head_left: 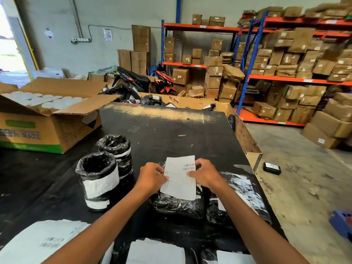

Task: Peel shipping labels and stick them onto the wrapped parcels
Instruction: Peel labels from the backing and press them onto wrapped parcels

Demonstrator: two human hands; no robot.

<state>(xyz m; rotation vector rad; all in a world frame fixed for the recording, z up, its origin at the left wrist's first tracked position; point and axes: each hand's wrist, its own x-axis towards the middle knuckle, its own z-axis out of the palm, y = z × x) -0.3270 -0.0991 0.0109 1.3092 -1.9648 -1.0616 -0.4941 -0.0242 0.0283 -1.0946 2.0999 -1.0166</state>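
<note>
A white shipping label with a barcode near its top right lies over a black wrapped parcel at the middle of the black table. My left hand pinches the label's left edge. My right hand grips its right edge, fingers over the paper. A second black parcel with a white label on it lies just to the right. Two upright black-wrapped cylinder parcels with white labels stand to the left. A stack of label sheets lies at the near left, with more sheets at the near edge.
An open cardboard box full of white round lids sits at the far left of the table. A large carton of black parcels stands behind it. A small black device lies on the floor at right. Shelves of boxes fill the back.
</note>
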